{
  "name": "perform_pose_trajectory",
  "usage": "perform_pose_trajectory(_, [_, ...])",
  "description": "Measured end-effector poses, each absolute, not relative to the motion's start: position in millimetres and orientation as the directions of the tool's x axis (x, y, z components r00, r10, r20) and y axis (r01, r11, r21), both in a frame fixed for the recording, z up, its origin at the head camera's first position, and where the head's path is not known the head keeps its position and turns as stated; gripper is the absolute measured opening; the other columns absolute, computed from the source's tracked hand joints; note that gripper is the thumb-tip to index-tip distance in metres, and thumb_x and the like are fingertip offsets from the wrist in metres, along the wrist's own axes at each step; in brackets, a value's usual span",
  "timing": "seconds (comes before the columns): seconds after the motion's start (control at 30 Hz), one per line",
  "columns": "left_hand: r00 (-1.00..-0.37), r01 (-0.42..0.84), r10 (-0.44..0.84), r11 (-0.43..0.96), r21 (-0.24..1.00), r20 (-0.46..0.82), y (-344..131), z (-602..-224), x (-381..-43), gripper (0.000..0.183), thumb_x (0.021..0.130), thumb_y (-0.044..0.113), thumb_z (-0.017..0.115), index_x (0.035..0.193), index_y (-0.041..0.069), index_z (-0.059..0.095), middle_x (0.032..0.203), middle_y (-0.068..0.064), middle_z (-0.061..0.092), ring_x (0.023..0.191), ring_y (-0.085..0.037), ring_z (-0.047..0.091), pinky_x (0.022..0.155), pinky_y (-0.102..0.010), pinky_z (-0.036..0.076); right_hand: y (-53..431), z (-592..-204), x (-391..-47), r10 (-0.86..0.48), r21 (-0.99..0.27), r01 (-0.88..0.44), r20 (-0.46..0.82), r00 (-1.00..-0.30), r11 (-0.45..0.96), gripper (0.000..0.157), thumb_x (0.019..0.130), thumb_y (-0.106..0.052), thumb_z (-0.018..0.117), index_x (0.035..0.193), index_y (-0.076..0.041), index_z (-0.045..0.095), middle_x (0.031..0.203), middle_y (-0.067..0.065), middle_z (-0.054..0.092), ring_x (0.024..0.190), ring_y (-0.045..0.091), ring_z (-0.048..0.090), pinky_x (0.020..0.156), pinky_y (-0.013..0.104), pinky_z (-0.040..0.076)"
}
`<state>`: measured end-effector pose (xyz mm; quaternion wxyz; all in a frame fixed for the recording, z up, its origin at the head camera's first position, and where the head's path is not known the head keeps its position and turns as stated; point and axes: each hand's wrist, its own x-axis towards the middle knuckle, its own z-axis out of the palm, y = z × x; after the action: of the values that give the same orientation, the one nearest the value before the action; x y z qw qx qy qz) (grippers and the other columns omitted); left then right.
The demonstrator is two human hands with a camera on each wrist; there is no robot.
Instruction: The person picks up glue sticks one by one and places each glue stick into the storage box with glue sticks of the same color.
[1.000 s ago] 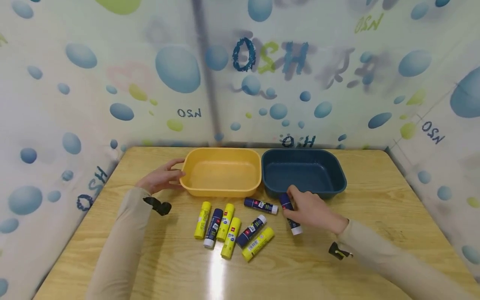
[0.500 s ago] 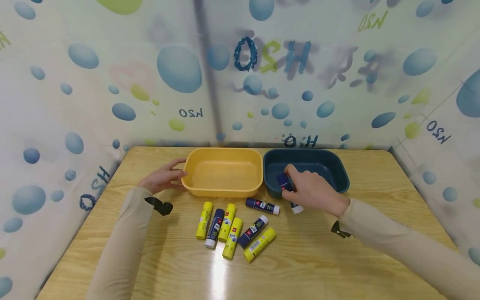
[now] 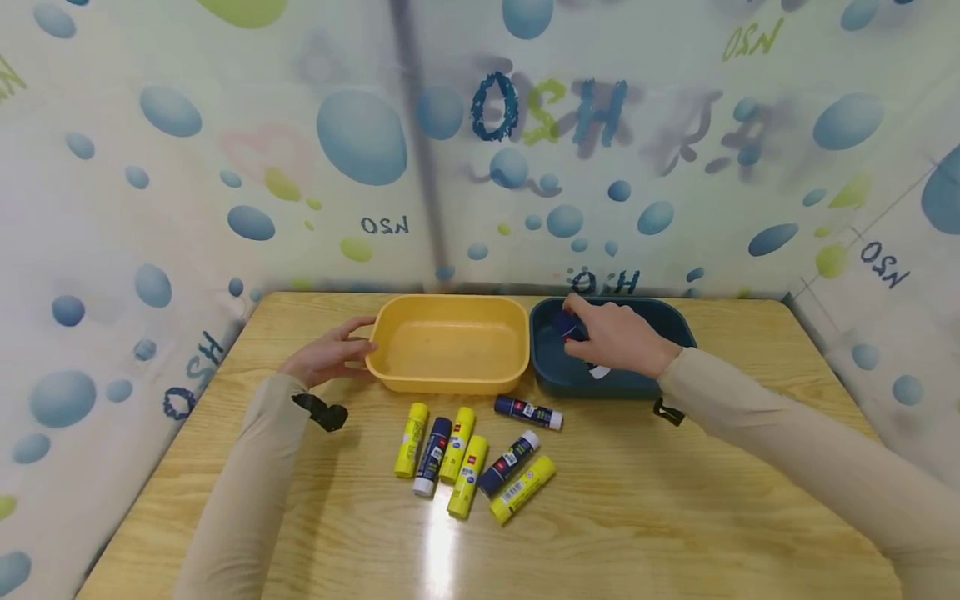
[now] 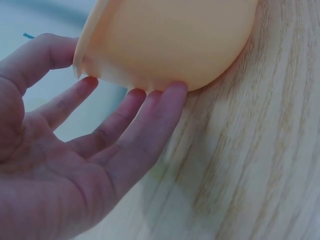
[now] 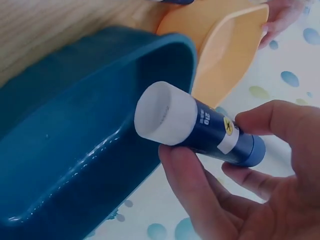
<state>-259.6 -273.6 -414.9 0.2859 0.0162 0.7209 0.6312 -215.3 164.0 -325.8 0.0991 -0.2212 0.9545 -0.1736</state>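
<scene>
My right hand (image 3: 618, 337) grips a navy glue stick (image 5: 215, 127) with a white end, between thumb and fingertips. It holds the stick over the dark blue bin (image 3: 551, 379), tilted, with the white end toward the bin in the right wrist view. My left hand (image 3: 326, 354) rests its fingertips against the outer side and rim of the yellow bin (image 4: 170, 45), fingers fairly straight. On the table before the bins lie several yellow glue sticks (image 3: 412, 440) and 3 navy ones, one navy stick (image 3: 528, 412) lying just before the yellow bin's right corner.
Both bins stand side by side at the back of the wooden table (image 3: 637, 517), close to a bubble-patterned curtain (image 3: 480, 192). Similar curtain hangs at the left and right. The blue bin's floor (image 5: 60, 145) shows nothing lying on it where visible.
My right hand has lifted the navy glue stick from the table in front of the blue bin and carried it back over that bin. The left hand stays at the yellow bin.
</scene>
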Motion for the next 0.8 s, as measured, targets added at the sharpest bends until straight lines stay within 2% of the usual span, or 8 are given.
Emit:
perform_pose_trajectory(0.3, [-0.837,-0.338,0.381,0.205,0.918,-0.393,-275,-416,-260,0.069,0.099,0.009,0.054,0.155,0.015,0.014,0.148,-0.026,0.026,0.113,-0.034,0.053,0.097,-0.054,0.042,158,-334,-255,-0.403,-0.383,-0.285,-0.278,-0.872,0.879,0.052,0.094,-0.024,0.059,0.138,-0.002,0.039,0.077,0.006,0.063,0.059,0.02,0.059,0.059,0.034,0.048])
perform_pose_trajectory(0.43, [-0.839,-0.343,0.372,0.205,0.917,-0.397,-276,-418,-262,0.069,0.099,0.009,0.054,0.155,0.015,0.014,0.147,-0.026,0.026,0.113,-0.034,0.053,0.097,-0.054,0.043,155,-340,-269,-0.373,-0.415,-0.211,-0.363,-0.854,0.885,0.054,0.095,-0.024,0.057,0.14,-0.003,0.037,0.096,0.015,0.063,0.067,0.023,0.063,0.066,0.036,0.056])
perform_pose_trajectory(0.53, [-0.84,-0.341,0.372,0.206,0.917,-0.396,-276,-418,-262,0.07,0.098,0.009,0.055,0.155,0.016,0.014,0.148,-0.025,0.025,0.114,-0.035,0.052,0.097,-0.055,0.042,152,-346,-277,-0.351,-0.435,-0.148,-0.433,-0.83,0.888,0.053,0.096,-0.022,0.056,0.14,-0.001,0.036,0.117,0.022,0.057,0.075,0.024,0.066,0.068,0.036,0.057])
perform_pose_trajectory(0.6, [-0.839,-0.349,0.367,0.205,0.915,-0.402,-276,-418,-263,0.07,0.098,0.009,0.055,0.155,0.016,0.015,0.148,-0.024,0.026,0.113,-0.034,0.053,0.098,-0.055,0.042,148,-350,-281,-0.328,-0.431,-0.099,-0.497,-0.803,0.897,0.051,0.095,-0.02,0.056,0.138,0.0,0.038,0.123,0.024,0.053,0.08,0.025,0.066,0.069,0.035,0.057])
perform_pose_trajectory(0.7, [-0.836,-0.353,0.371,0.2,0.914,-0.404,-275,-417,-262,0.07,0.098,0.009,0.055,0.155,0.016,0.014,0.148,-0.025,0.025,0.113,-0.034,0.053,0.098,-0.055,0.041,142,-357,-288,-0.294,-0.416,-0.034,-0.58,-0.76,0.909,0.046,0.094,-0.018,0.057,0.133,0.003,0.042,0.12,0.023,0.054,0.085,0.025,0.065,0.068,0.031,0.057])
perform_pose_trajectory(0.8, [-0.836,-0.354,0.373,0.195,0.915,-0.403,-274,-416,-261,0.07,0.099,0.008,0.054,0.155,0.015,0.013,0.149,-0.026,0.025,0.114,-0.035,0.051,0.099,-0.055,0.04,137,-363,-293,-0.266,-0.389,-0.001,-0.628,-0.732,0.921,0.04,0.094,-0.017,0.057,0.127,0.005,0.048,0.106,0.02,0.06,0.082,0.024,0.066,0.068,0.029,0.057])
